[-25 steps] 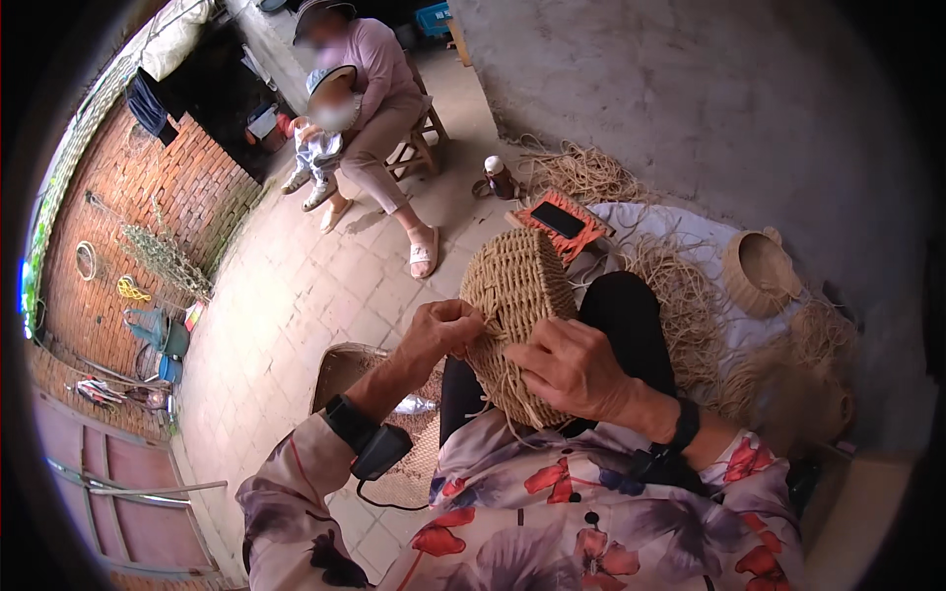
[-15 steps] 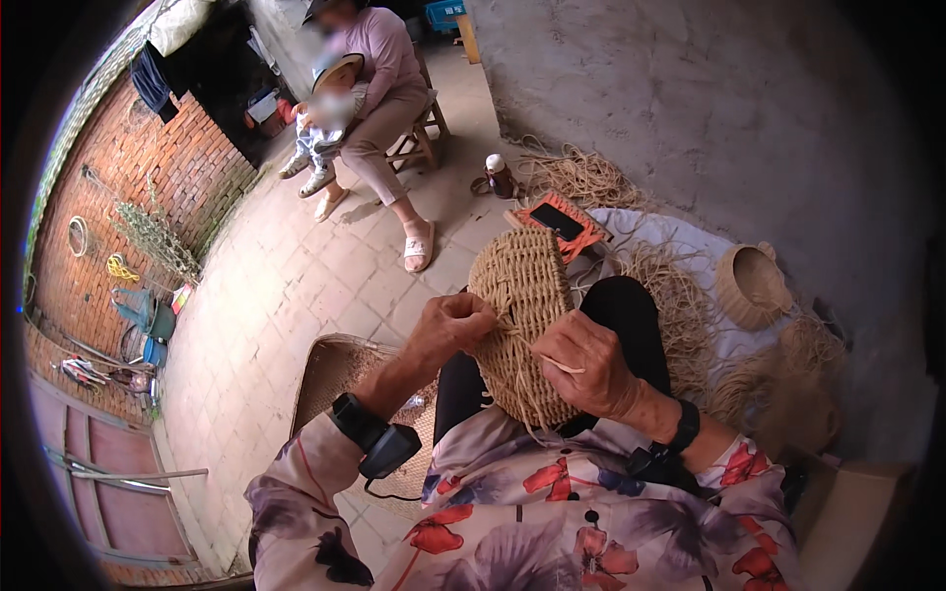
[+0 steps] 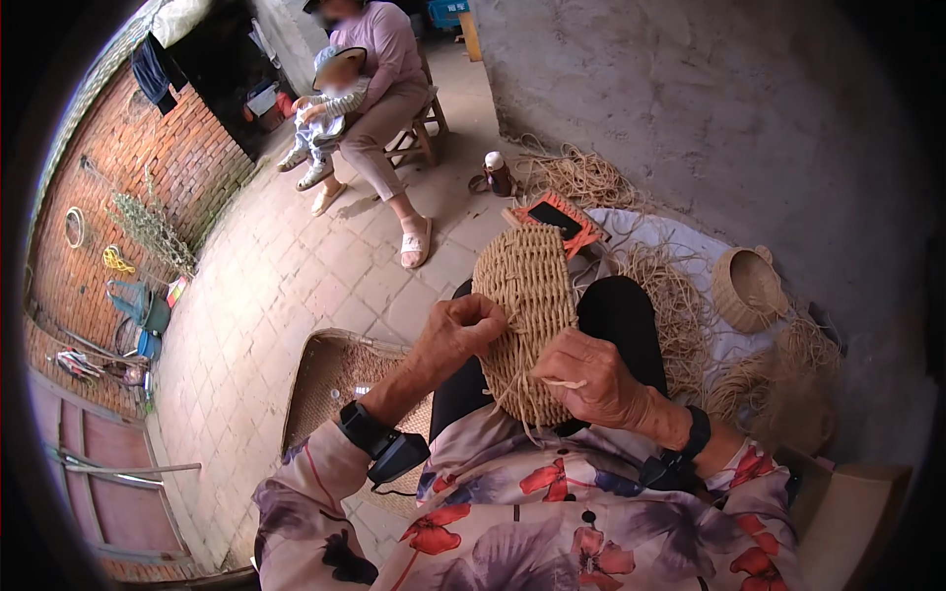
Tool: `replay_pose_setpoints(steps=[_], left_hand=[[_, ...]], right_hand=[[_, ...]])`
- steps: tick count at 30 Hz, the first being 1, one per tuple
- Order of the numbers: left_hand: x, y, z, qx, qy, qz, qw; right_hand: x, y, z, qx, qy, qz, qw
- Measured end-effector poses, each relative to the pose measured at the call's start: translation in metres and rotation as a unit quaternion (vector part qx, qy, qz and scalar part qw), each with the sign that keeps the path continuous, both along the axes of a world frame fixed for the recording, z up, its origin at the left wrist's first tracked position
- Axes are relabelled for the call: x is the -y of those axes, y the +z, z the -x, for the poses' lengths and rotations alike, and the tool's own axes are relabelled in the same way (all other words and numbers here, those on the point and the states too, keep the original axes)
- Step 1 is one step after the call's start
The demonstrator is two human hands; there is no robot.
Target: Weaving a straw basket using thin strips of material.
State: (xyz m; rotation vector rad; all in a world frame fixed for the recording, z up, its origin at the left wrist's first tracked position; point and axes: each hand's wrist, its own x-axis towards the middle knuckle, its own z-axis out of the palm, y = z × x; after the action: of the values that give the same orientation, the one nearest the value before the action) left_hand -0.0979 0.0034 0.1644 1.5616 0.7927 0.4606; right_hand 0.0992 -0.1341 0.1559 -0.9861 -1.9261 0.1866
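Note:
An oval woven straw piece (image 3: pixel 524 266) rests upright over my knees, its rows of twisted cord facing me. My left hand (image 3: pixel 463 325) is closed in a pinch at its left side, thumb and finger against the weave. At the right side, my right hand (image 3: pixel 596 379) is curled closed around a straw cord (image 3: pixel 564 383), whose short pale end pokes out beside the fingers. Loose cord ends hang at the lower edge of the weave. What my left fingertips pinch is too small to make out.
To the right, loose straw cords (image 3: pixel 670 305) and a small round basket (image 3: pixel 749 286) lie on a white cloth. An orange stool (image 3: pixel 581 229) bears a dark phone. A bottle (image 3: pixel 498 175) stands beyond it. Left of my knees is a woven tray (image 3: pixel 325 384). A seated person holds a child (image 3: pixel 330 113).
My left hand has shifted slightly right and down along the weave. My right hand stays closed by the right side. The child's arm and head have moved a little.

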Motion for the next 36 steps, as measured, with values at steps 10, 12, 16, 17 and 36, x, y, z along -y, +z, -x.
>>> replay_pose_setpoints(steps=[10, 12, 16, 17, 36], left_hand=[[0.047, 0.008, 0.009, -0.051, 0.03, -0.049, 0.997], [0.05, 0.011, 0.007, -0.107, -0.008, -0.102, 0.989], [0.053, 0.013, 0.004, -0.09, 0.01, -0.055, 0.994], [0.053, 0.013, 0.005, -0.097, 0.009, -0.04, 0.994], [0.06, 0.015, 0.001, -0.06, 0.052, 0.102, 0.992]], right_hand=[[0.002, -0.008, 0.0, -0.067, -0.032, 0.024, 0.997], [0.002, -0.008, 0.002, -0.084, -0.034, 0.024, 0.996], [0.002, -0.007, 0.004, -0.107, -0.035, 0.026, 0.993], [0.002, -0.006, 0.004, -0.104, -0.045, 0.03, 0.993], [-0.004, 0.004, 0.018, 0.051, -0.184, 0.024, 0.981]])
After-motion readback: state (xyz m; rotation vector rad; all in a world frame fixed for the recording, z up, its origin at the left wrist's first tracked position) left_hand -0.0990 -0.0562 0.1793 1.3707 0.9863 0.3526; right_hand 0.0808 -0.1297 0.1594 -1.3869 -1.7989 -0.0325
